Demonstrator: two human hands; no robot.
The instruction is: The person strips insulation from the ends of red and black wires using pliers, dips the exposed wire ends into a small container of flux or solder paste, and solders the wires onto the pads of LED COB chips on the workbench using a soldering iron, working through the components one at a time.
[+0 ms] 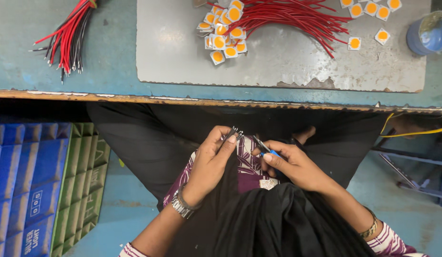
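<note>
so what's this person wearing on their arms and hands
The left hand is bare, with a silver metal watch at the wrist. The right hand is bare too, with a gold-coloured bangle. Both sleeves are white with maroon stripes.

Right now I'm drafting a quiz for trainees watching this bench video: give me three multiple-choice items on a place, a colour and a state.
1. Where do the square chips with wires lie?
A. on the grey mat
B. in the blue crate
C. on the floor

2. What colour are the chips' round centres?
A. green
B. orange
C. white

3. What does the right hand hold?
A. nothing
B. a cup
C. a small tool with a blue handle

Answers: 1 A, the chips sit on the grey mat on the bench. 2 B, each white square has an orange disc. 3 C, the fingers pinch the blue-handled tool opposite the left hand, which grips a bunch of thin wire ends.
</note>
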